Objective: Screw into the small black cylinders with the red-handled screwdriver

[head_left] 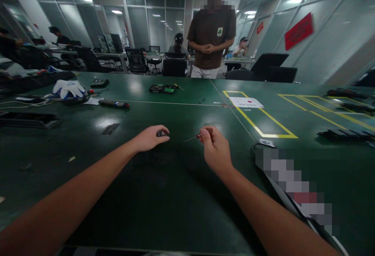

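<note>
My left hand (151,138) is closed round a small dark round object (161,133), whose kind I cannot make out. Its thumb and fingers point to the right, just above the green table (140,193). Facing it, my right hand (215,146) grips a screwdriver (191,139) by its red handle. The thin metal shaft points left and slightly down, towards the left hand, with a gap between tip and fingers. Most of the handle is hidden in the right fist.
White-and-blue gloves (68,89), a dark pen-shaped tool (114,104) and a black tray (29,120) lie at left. A black case with green parts (162,88) is farther back. A white paper (246,102) lies by yellow tape (278,136). A person (211,33) stands across the table.
</note>
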Action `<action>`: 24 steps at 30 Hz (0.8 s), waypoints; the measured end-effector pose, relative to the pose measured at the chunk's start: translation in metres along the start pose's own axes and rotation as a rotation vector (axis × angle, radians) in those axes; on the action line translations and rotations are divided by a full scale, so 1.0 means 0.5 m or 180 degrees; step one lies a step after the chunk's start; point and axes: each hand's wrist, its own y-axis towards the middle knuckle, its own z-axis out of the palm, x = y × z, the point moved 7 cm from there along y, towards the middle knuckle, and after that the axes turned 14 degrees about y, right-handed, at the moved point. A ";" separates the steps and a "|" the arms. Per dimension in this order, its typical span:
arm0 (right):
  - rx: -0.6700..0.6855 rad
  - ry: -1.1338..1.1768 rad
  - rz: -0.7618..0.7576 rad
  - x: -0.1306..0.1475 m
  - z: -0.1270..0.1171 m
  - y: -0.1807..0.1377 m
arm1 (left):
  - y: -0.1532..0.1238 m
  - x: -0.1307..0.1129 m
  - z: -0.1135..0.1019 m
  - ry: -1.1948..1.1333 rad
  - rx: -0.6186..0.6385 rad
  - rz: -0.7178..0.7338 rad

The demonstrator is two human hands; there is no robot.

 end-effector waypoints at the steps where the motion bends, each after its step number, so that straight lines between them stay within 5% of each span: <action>1: 0.0005 -0.0011 0.0004 -0.001 0.000 0.000 | -0.008 0.020 -0.015 -0.0156 0.0004 -0.0106; 6: 0.0033 -0.0079 0.0038 -0.006 0.003 0.000 | -0.062 0.154 -0.081 -0.1075 -0.0199 -0.0934; 12: 0.0023 -0.0082 0.0056 -0.006 0.005 0.001 | -0.146 0.297 -0.171 -0.2429 -0.1205 -0.1541; 19: 0.0022 -0.0018 0.0150 -0.009 0.009 0.002 | -0.286 0.492 -0.275 -0.2855 -0.2244 -0.2624; 22: -0.0022 0.0055 0.0188 -0.019 0.009 0.002 | -0.341 0.528 -0.304 -0.2946 -0.2562 -0.2923; 24: -0.0034 0.0101 0.0231 -0.028 0.010 0.004 | -0.388 0.524 -0.324 -0.2806 -0.3142 -0.3248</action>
